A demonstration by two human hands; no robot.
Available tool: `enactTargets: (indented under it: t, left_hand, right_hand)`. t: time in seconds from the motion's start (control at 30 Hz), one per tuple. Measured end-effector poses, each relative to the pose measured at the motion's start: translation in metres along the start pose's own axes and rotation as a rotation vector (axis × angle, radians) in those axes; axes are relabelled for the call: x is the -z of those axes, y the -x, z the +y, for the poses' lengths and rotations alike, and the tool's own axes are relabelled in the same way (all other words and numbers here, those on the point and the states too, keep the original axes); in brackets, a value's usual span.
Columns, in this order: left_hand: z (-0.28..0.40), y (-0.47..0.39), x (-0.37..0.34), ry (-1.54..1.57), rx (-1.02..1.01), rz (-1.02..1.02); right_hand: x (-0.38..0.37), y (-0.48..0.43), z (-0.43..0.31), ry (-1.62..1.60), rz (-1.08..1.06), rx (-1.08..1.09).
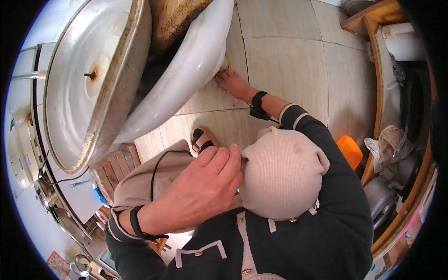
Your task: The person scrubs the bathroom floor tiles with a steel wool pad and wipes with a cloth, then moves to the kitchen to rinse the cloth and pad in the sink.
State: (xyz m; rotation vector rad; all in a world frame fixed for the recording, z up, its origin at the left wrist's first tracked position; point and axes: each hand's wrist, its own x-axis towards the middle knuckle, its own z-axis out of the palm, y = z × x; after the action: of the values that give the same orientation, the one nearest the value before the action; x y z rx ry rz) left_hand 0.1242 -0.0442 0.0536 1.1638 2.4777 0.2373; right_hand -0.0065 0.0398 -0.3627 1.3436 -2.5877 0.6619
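Observation:
My right hand (232,84) reaches down beside the glossy white curved rim (196,66) of a large vessel, close to the tiled floor. Its fingertips are at a small dark thing under the rim's edge, too hidden to name. My left hand (208,175) is in front of my body, fingers bent and close together, beside my raised knee (283,171) in beige ribbed cloth. What lies under its fingers is hidden. A large round metal lid (105,45) with a rusty bolt at its middle stands tilted at the left. A brown, rough-surfaced thing (171,21) shows between lid and rim.
Stacked bricks (113,166) stand below the lid. A wooden shelf frame (376,80) at the right holds a white jug (402,40), a cloth (395,143) and metal pots (381,196). An orange plastic thing (350,152) is by the shelf. My sandalled foot (204,138) is on the tiles (285,70).

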Motion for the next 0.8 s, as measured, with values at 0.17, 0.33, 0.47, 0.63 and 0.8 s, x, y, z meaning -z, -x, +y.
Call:
enactTargets:
  t: [0.17,0.33,0.47,0.63,0.8]
  left_hand:
    - [0.003,-0.004,-0.002,-0.008,0.005,-0.033]
    - [0.003,-0.003,-0.005,-0.034,0.014,-0.024]
    - [0.002,-0.002,-0.008,-0.149,-0.064,0.048]
    - [0.006,0.005,-0.004,-0.111,-0.002,-0.083]
    - [0.004,0.012,-0.001,-0.077,0.027,-0.045]
  right_hand:
    - [0.001,0.005,-0.011,0.068,-0.257,-0.030]
    - [0.033,0.039,-0.034,0.046,-0.422,-0.025]
    - [0.046,0.073,-0.034,0.041,-0.254,0.065]
    - [0.053,0.091,-0.030,-0.042,-0.218,0.074]
    - [0.074,0.088,-0.011,-0.057,-0.322,-0.309]
